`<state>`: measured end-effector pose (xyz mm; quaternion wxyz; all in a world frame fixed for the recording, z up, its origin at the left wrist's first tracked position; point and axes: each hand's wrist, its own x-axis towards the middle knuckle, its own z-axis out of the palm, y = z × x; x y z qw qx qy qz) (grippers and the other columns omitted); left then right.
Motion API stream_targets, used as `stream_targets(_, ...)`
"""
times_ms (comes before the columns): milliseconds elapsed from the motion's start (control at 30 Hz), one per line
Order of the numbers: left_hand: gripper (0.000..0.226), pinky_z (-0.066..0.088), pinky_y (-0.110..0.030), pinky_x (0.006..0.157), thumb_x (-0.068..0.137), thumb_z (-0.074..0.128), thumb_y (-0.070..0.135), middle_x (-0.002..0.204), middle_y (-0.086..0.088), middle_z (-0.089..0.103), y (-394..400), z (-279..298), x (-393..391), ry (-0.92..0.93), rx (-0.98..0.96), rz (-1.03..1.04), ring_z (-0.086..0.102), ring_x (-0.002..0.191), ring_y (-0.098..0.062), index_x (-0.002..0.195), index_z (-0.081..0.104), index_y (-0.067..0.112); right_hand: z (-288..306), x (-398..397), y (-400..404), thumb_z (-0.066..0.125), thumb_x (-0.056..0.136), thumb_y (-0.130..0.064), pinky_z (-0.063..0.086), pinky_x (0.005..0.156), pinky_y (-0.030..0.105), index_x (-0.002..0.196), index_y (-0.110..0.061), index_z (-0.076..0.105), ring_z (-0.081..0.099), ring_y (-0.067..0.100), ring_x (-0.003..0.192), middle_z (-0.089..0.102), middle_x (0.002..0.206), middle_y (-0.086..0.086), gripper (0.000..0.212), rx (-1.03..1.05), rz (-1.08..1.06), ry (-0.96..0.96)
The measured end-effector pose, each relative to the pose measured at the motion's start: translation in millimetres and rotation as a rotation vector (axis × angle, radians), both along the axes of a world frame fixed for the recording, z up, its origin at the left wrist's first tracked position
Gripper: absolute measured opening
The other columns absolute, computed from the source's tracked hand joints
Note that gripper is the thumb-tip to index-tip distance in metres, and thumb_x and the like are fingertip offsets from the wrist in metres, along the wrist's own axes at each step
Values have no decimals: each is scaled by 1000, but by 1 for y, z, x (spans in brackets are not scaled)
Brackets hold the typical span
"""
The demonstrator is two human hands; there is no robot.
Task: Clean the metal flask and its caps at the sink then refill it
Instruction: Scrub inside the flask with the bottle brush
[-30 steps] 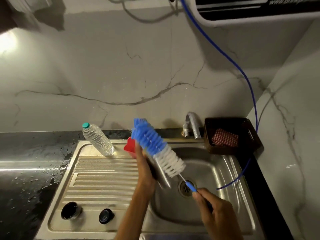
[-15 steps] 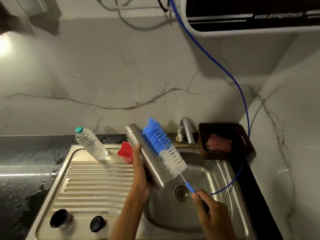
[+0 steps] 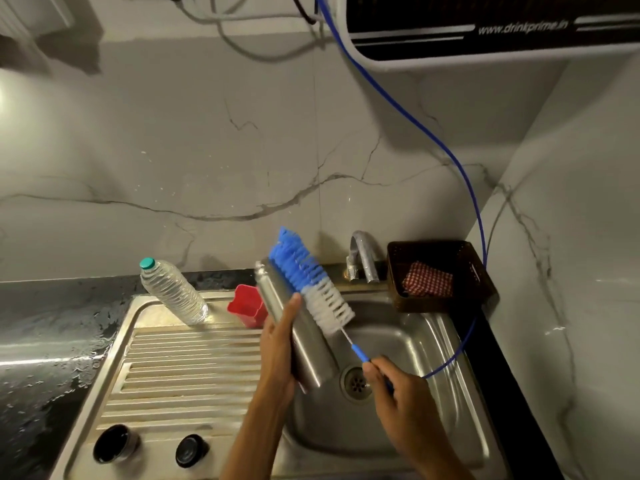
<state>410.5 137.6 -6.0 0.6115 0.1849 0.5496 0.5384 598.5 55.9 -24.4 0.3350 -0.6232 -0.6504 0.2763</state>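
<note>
My left hand [image 3: 278, 355] grips the metal flask [image 3: 304, 334], tilted over the sink basin [image 3: 408, 403] with its mouth pointing up and away. My right hand [image 3: 398, 393] holds the blue handle of a bottle brush [image 3: 311, 282]. Its blue and white bristles lie against the flask's outer side. Two black caps, a larger cap [image 3: 112, 443] and a smaller cap [image 3: 190, 450], sit on the near end of the ribbed drainboard [image 3: 180, 372].
A clear plastic water bottle [image 3: 171, 291] leans at the drainboard's far corner beside a red cup [image 3: 247, 304]. The tap [image 3: 362, 254] stands behind the basin. A brown basket [image 3: 440, 275] with a checked cloth sits at right. A blue hose [image 3: 460, 168] runs down from the purifier.
The flask, earlier mostly hidden behind the brush, has turned so its full length shows. The brush has slid along the flask's side towards the neck.
</note>
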Motion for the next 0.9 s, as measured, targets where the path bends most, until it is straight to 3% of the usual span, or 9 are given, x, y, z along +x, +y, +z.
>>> stream_targets(67,46,60,-57,96,90,74,48,113,-14,79,-4,-5,7,-6,-42,-1,77,104,-35,128,66,23,3,-5,10,52,106,-37,32,46,15,91,-29,65,53,9,48,55,56,-12,21,-6,27,40)
stream_targets(200,56,61,-49,89,94,61,57,115,-16,78,14,-3,-15,-28,-29,192,76,99,-34,134,64,18,-3,2,6,43,105,-53,37,46,23,92,-26,62,56,12,55,57,63,-12,36,32,90,-85)
stream_targets(333,80,56,-62,101,78,77,71,124,-18,75,16,-6,-32,-3,-16,155,73,113,-42,137,63,20,-6,-3,12,41,105,-57,45,49,36,91,-26,59,54,14,55,54,62,-9,39,44,116,-43)
stream_targets(500,41,60,-47,94,87,79,42,110,-16,79,-6,1,1,47,-29,22,77,97,-30,117,73,16,2,-5,43,46,106,-47,32,45,19,94,-27,64,50,10,48,49,54,-8,30,68,75,-4)
stream_targets(633,28,59,-42,89,99,59,42,108,-7,75,18,12,-22,-35,40,258,70,105,-29,117,67,22,4,12,25,45,107,-45,34,47,17,91,-24,62,55,12,50,52,55,-7,31,42,163,-65)
stream_targets(700,32,60,-35,79,99,51,46,97,-1,77,30,16,-33,-106,151,287,72,95,-24,113,70,24,2,12,18,44,107,-47,37,47,21,91,-24,60,55,14,52,54,57,-7,32,31,188,-77)
stream_targets(833,49,61,-46,93,100,61,49,126,-11,75,18,10,-14,-115,165,72,74,110,-30,138,63,19,8,-1,43,45,106,-50,38,49,32,102,-24,64,47,7,50,52,58,-10,33,72,104,-93)
stream_targets(900,65,58,-46,97,92,73,51,129,-13,71,7,1,-3,-98,134,1,69,112,-32,145,60,15,13,-1,58,47,105,-47,38,50,33,101,-24,64,49,10,51,51,58,-7,29,62,71,-136)
